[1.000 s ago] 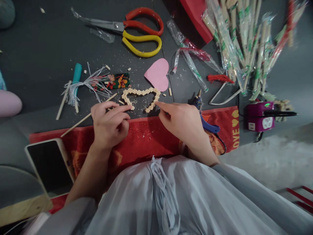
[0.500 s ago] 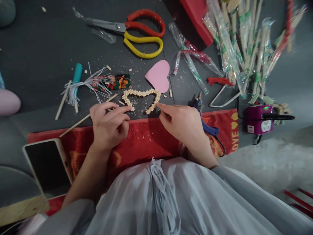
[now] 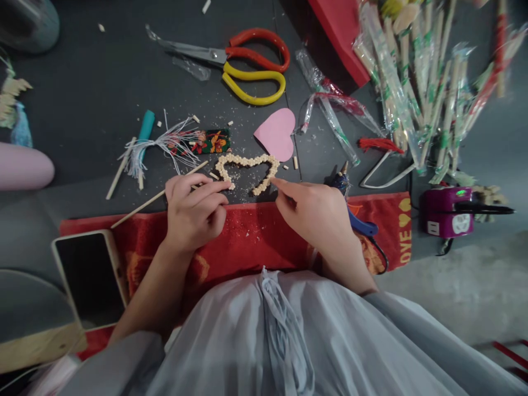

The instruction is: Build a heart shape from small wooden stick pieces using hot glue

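Observation:
On the dark table lies a pale beige, knobbly strand (image 3: pixel 246 161) bent into a heart-like outline, with a gap at its near side. My left hand (image 3: pixel 196 209) has its index fingertip on the strand's left end, other fingers partly curled and nothing visible in them. At the strand's right side, my right hand (image 3: pixel 314 212) touches it with an outstretched index finger; its lower fingers are folded and partly hidden. Just beyond the strand is a pink paper heart (image 3: pixel 277 133). A thin stick (image 3: pixel 159 196) passes behind my left hand.
Red-and-yellow-handled scissors (image 3: pixel 256 66) lie farther back. A blue glue gun (image 3: pixel 363 221) rests by my right wrist on a red towel (image 3: pixel 251 236). Wrapped sticks (image 3: pixel 429 88) and a purple device (image 3: pixel 447 212) are at right, a phone (image 3: pixel 88 280) at left. White threads (image 3: pixel 165 144) lie beyond my left hand.
The whole view has shifted, so everything appears farther right and slightly lower. Both hands keep their fingertips at the strand, whose shape looks the same.

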A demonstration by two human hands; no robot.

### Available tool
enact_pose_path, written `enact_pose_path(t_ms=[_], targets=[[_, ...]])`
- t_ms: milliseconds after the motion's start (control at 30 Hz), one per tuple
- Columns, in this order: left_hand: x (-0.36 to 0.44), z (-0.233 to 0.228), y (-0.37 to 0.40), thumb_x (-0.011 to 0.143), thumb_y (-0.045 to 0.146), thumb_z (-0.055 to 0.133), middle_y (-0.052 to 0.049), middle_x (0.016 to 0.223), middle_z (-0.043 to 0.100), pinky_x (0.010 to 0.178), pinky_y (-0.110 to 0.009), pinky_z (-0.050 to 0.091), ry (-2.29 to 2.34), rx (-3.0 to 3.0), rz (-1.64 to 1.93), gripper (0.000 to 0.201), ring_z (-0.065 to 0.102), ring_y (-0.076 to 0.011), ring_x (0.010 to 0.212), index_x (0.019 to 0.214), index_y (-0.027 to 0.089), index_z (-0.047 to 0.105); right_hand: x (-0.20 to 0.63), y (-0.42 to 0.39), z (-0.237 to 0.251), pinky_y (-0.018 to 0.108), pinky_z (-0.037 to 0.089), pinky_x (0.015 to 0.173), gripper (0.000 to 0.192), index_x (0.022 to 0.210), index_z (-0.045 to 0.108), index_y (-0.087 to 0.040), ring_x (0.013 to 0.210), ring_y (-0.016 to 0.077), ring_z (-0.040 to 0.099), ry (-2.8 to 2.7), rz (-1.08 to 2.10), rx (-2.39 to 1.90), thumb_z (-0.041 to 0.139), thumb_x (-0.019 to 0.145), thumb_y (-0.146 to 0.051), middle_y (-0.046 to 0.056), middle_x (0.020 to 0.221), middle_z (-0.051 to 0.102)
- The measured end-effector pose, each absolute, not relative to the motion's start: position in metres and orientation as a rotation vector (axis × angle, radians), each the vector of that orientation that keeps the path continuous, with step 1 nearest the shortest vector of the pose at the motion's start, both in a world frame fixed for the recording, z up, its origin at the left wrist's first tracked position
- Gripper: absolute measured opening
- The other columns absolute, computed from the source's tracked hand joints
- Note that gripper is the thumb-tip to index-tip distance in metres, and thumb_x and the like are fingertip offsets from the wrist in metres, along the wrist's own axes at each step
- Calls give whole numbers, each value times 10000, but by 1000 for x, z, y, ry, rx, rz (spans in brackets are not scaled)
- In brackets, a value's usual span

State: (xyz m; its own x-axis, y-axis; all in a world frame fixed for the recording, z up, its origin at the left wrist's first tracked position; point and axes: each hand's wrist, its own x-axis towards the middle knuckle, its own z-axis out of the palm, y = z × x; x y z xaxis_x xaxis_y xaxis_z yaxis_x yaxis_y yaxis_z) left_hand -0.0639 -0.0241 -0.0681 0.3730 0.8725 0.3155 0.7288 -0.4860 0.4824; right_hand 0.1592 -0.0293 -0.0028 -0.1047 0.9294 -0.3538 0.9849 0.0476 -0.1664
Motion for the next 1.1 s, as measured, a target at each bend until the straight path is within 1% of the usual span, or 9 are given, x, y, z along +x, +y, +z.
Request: enact_pose_path(t_ms=[133,267,400,500,700,933,1100], targets=[[-65,-69,-25,763,155,589,49,1011,796,922,-484,430,1418,2336,779,151,674,-248,986,690,275,644,158,-30,-3,275,341,568,448,1311,697,-281,723,182,697,2150,-527,1972,431,952,-248,54,920,804],[-65,-68,-24,758,105,606,52,1032,792,890,-475,436,1323,2382,919,179,671,-245,976,736,279,639,157,-30,-2,276,329,560,454,1322,690,-276,704,173,686,2141,-519,1956,428,953,-241,53,902,800],[-66,-66,-24,784,103,602,70,1063,784,885,-471,441,1331,2380,881,194,669,-240,990,752,292,624,157,-31,-2,276,327,551,458,1329,686,-269,675,164,666,2137,-521,1952,423,954,-248,53,889,795],[-67,-65,-25,783,107,609,65,1087,780,890,-487,448,1337,2358,931,194,662,-249,999,786,300,633,157,-31,-2,272,317,542,462,1327,687,-262,659,156,654,2141,-515,1949,420,951,-243,53,869,792],[-68,-64,-26,808,151,587,73,1102,774,940,-502,454,1469,2313,770,167,654,-245,1041,775,309,630,156,-31,-2,280,292,535,466,1349,672,-263,658,156,653,2126,-497,1934,422,956,-245,55,867,792],[-68,-68,-25,751,98,627,38,1112,779,905,-484,461,1371,2382,950,217,652,-257,1004,844,293,645,156,-32,-1,294,280,539,465,1350,669,-278,673,159,664,2134,-513,1933,403,970,-252,48,892,792],[-69,-66,-25,787,115,588,75,1131,769,930,-489,468,1413,2385,833,224,668,-240,1028,853,324,637,157,-31,0,284,273,542,472,1354,666,-270,678,160,662,2119,-489,1981,395,968,-247,50,857,785]])
